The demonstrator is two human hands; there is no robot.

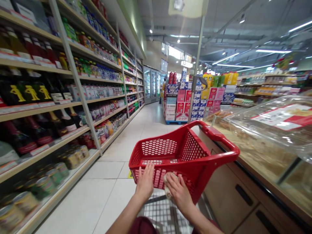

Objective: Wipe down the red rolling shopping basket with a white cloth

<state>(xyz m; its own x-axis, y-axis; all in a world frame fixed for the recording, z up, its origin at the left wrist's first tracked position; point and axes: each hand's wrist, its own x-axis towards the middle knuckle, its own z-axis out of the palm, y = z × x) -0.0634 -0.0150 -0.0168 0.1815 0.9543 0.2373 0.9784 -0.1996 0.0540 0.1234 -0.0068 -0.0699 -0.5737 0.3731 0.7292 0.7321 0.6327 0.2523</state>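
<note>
A red plastic shopping cart basket (158, 146) with perforated walls stands in front of me, its handle at the right. My left hand (145, 182) rests flat against the near side wall, fingers stretched up to the rim. Further right on the same wall, my right hand (179, 188) presses a whitish cloth (167, 192) to the red plastic. Part of the cloth is hidden under the fingers. Inside, the basket shows no goods. Beneath it is a lower grid rack (161, 211).
Shelves of bottles and cans (58, 107) line the left side. At the right, a counter (234, 191) with clear plastic covers (275, 123) stands close to the cart. Stacked boxes (182, 104) on a blue pallet stand ahead, beyond the tiled floor (109, 172).
</note>
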